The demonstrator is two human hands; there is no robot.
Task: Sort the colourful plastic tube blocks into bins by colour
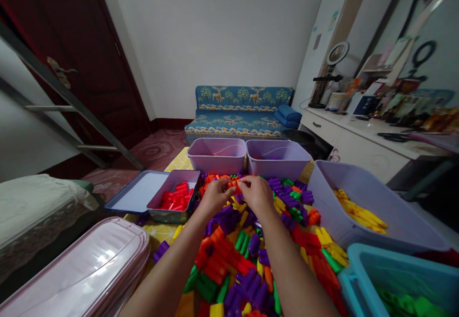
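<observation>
My left hand (216, 196) and my right hand (258, 193) are close together over the far part of a big heap of plastic toy pieces (247, 283). Thumb and fingers are pinched on each hand. Small orange plastic pieces (234, 182) show at and between the fingertips; their exact shape is hard to make out. Purple, orange, red, green and yellow tube-like pieces spread under both forearms, many of them joined in clusters.
Two lilac bins (217, 164) (278, 166) stand behind the heap. A tin (167, 215) of red pieces is left, by its lid (138, 190). Right are a lilac bin (322, 202) with yellow pieces and a teal bin (362, 278) with green ones. Pink lids (82, 269) lie front left.
</observation>
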